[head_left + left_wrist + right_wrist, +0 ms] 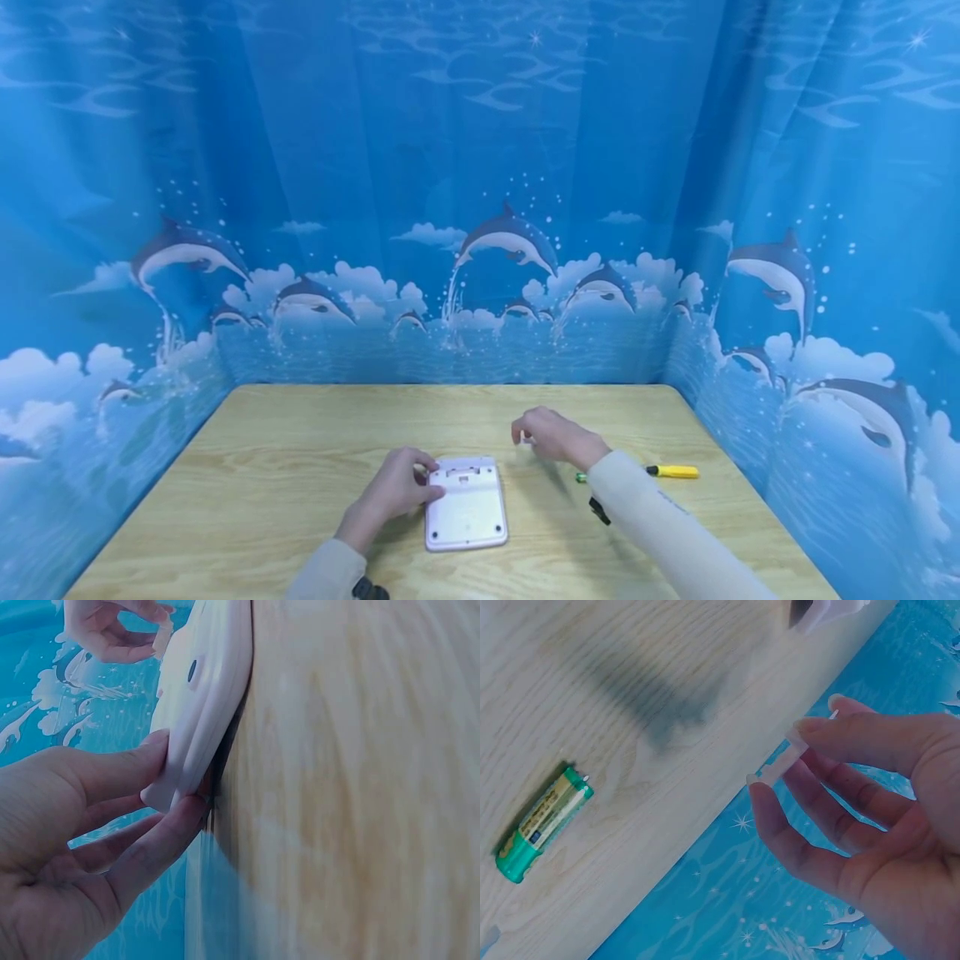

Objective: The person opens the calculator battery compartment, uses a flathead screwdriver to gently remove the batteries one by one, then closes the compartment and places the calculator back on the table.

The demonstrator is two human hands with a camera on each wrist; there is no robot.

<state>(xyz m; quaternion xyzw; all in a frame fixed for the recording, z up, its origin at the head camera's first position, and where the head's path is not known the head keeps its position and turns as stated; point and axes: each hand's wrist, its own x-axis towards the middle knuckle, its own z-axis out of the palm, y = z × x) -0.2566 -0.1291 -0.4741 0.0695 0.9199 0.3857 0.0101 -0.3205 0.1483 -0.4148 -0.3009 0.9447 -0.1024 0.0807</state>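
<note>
A pale pinkish-white calculator [467, 508] lies back side up on the table, small dark feet at its corners and an open battery slot near its far edge. My left hand [397, 487] pinches its left edge, thumb on the back and fingers at the underside, as the left wrist view shows on the casing [202, 697]. Off to the right, above the table, my right hand [553, 435] holds a small white battery cover [784, 761] between thumb and fingertips. A green battery [546, 825] lies on the table nearby, partly behind the right sleeve in the head view.
On the wooden table [315, 425], a yellow-handled tool [675, 472] lies right of the right forearm, its other end hidden by the sleeve. A blue dolphin-print curtain [465, 167] surrounds the table's back and sides.
</note>
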